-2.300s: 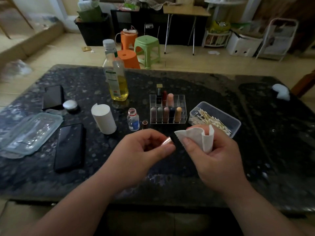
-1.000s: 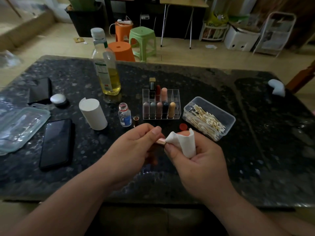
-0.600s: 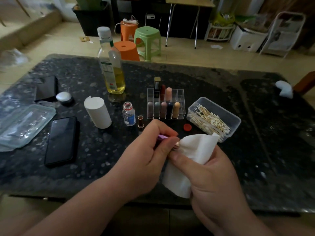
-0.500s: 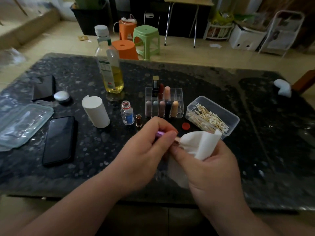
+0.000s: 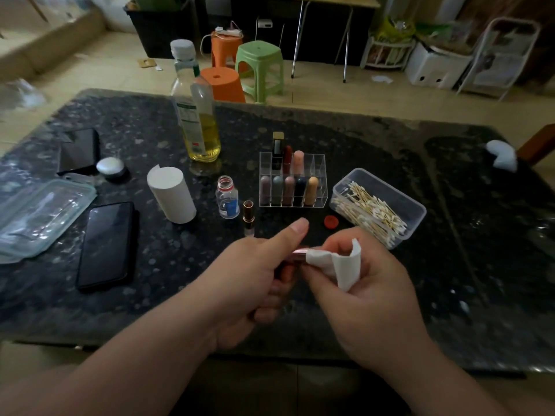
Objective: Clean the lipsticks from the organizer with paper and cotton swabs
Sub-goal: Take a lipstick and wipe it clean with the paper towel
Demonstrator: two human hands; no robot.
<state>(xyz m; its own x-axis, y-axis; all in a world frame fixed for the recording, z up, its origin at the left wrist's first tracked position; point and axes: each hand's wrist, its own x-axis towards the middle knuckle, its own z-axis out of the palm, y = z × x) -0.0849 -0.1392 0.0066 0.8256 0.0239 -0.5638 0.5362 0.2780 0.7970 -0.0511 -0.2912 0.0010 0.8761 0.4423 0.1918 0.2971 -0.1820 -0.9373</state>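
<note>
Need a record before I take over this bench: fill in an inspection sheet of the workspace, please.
Surface: dark speckled stone table, glossy.
Job's things: clear organizer with eight lipsticks upright; one lipstick in hand; loose tube standing beside a small bottle; paper; open cotton swab box.
Clutter: oil bottle, paper roll, phone, clear lid, red cap.
Hands: left hand grips the lipstick; right hand pinches the paper over its end.
Cables: nothing seen on the table; power strip with its lead on the far orange stool.
Surroundings: green stool, white rack.
</note>
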